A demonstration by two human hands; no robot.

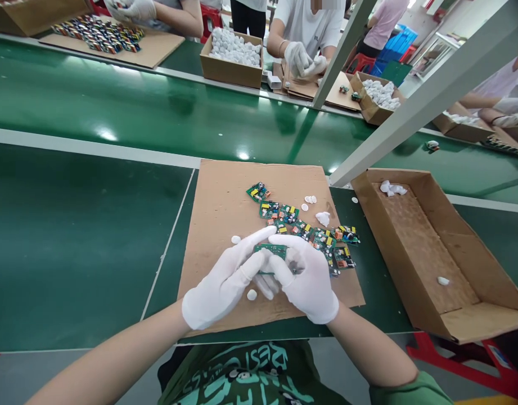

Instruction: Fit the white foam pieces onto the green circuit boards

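Note:
Both my hands wear white gloves and meet over a brown cardboard sheet [216, 214]. My left hand [225, 281] and my right hand [305, 278] are closed together on one small green circuit board [269, 249], pinched between the fingers. A row of several more green circuit boards [309, 230] with coloured parts lies just beyond my fingers. Small white round caps [310, 199] lie scattered on the sheet, one of them [251, 294] just under my left hand.
An open cardboard box [453, 247] with a few white pieces stands at my right. Beyond runs a green conveyor belt [136, 107]. Across it, other people in white gloves work beside boxes of white caps [233, 50]. A grey slanted frame bar [410, 107] crosses the right.

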